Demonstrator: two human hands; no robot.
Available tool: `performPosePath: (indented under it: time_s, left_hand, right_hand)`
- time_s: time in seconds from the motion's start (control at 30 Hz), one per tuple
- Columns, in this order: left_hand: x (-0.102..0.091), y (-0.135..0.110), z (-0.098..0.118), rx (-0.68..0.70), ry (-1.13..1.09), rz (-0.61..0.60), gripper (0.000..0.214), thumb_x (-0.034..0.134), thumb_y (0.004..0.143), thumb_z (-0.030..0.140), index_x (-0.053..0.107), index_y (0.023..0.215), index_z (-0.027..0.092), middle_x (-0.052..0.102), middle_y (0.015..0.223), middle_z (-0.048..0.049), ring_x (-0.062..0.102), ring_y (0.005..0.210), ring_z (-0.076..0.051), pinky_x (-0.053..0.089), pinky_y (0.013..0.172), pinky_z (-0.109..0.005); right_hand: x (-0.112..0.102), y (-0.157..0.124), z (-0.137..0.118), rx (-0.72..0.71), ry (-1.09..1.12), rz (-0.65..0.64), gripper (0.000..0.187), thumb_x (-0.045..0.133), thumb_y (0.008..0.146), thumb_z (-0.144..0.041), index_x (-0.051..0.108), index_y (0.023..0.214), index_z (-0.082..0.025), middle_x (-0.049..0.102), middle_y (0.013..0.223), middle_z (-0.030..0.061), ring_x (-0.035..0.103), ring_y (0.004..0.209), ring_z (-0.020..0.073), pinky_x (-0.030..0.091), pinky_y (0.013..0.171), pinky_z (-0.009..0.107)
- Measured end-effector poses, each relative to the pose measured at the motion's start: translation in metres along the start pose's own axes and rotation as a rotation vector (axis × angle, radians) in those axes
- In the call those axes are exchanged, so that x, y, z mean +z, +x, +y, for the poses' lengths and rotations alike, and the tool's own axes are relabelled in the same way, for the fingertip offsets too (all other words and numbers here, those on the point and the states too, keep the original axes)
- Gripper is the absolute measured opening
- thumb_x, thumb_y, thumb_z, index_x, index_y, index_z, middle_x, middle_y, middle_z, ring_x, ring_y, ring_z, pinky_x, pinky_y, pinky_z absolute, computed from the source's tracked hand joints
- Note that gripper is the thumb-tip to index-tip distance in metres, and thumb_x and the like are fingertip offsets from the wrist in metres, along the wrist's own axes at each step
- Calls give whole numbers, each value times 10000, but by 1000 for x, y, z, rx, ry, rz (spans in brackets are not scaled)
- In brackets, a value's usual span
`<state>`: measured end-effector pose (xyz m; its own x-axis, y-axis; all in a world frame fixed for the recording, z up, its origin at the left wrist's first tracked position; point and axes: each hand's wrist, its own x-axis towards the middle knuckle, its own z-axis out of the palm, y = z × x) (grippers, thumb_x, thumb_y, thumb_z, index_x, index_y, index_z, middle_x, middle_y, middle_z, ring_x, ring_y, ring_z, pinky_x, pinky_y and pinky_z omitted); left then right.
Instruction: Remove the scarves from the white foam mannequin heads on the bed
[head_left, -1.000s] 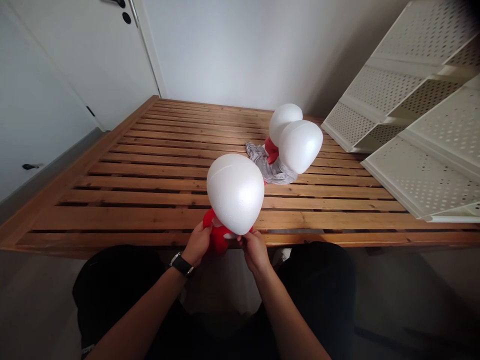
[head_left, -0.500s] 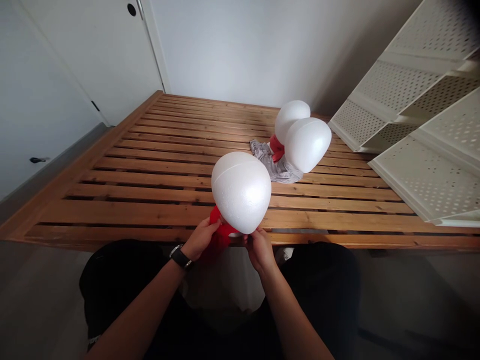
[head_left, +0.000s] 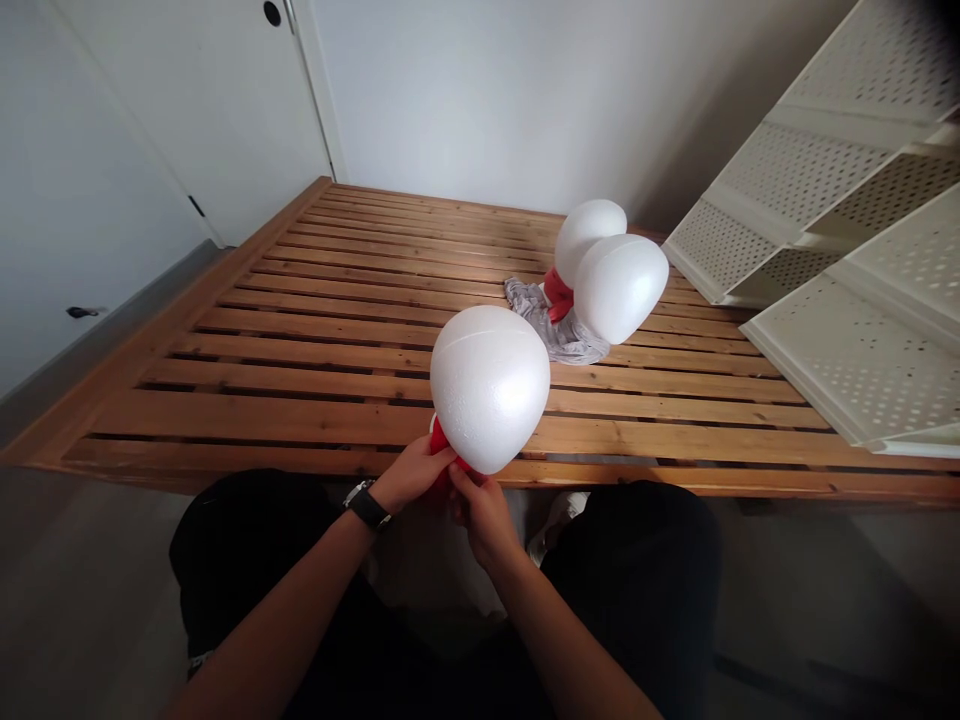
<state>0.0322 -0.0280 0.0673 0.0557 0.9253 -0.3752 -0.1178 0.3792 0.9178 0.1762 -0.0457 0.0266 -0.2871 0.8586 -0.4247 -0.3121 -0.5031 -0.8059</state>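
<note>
A white, smooth, egg-shaped foam head (head_left: 490, 385) stands at the front edge of the slatted wooden platform, directly before me. Red cloth (head_left: 439, 440), which looks like a scarf, goes around its base and hangs down in front. My left hand (head_left: 412, 475), with a dark watch on the wrist, grips this cloth just below the head's left side. Close beside it, my right hand (head_left: 480, 510) pinches the cloth under the head, fingers closed. The two hands nearly touch. The head hides part of the cloth and its far side.
Two more white foam heads, a nearer one (head_left: 621, 288) and a farther one (head_left: 589, 235), stand behind to the right. Red cloth (head_left: 557, 293) and crumpled grey cloth (head_left: 574, 340) lie about their bases. Perforated white shelving (head_left: 847, 350) bounds the platform (head_left: 300, 422) at right.
My right hand has moved left from below the head's right side to the red cloth beside my left hand. The whole view has shifted slightly.
</note>
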Motion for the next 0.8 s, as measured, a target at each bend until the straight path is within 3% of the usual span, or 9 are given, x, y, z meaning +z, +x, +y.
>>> performPosePath:
  time_s: [0.2, 0.33, 0.5, 0.63, 0.8]
  left_hand:
    - [0, -8, 8, -78, -20, -143, 386, 749, 869, 550, 679, 934, 176, 715, 699, -44, 645, 591, -185, 488, 571, -287]
    - [-2, -11, 12, -85, 78, -120, 309, 678, 902, 455, 664, 866, 148, 724, 738, -69, 656, 653, -180, 489, 607, -269]
    - [-8, -11, 13, -81, 151, -91, 215, 633, 847, 352, 659, 809, 141, 683, 728, -41, 560, 599, -130, 428, 564, -243]
    - [-12, -11, 15, -118, 17, -125, 173, 652, 790, 301, 683, 802, 132, 681, 713, -46, 564, 614, -131, 403, 555, -236]
    - [-13, -8, 9, -102, -253, -221, 294, 716, 699, 209, 758, 969, 102, 779, 926, -123, 704, 837, -218, 541, 745, -297]
  right_hand:
    - [5, 1, -1, -58, -11, 38, 475, 885, 767, -569, 655, 669, -165, 556, 557, -16, 387, 466, 78, 218, 450, 252]
    - [3, -1, -4, -39, 115, 116, 392, 926, 714, -458, 666, 701, -165, 570, 569, -22, 393, 500, 78, 231, 473, 245]
    - [2, -4, -12, -6, 320, 214, 372, 947, 611, -344, 621, 676, -178, 559, 567, -40, 356, 485, 57, 221, 470, 227]
    - [2, -7, -19, 20, 387, 221, 372, 951, 575, -302, 627, 716, -183, 587, 593, -43, 375, 477, 54, 250, 465, 211]
    - [1, -9, -21, 77, 468, 207, 355, 930, 570, -274, 615, 706, -182, 589, 592, -48, 395, 472, 54, 299, 465, 205]
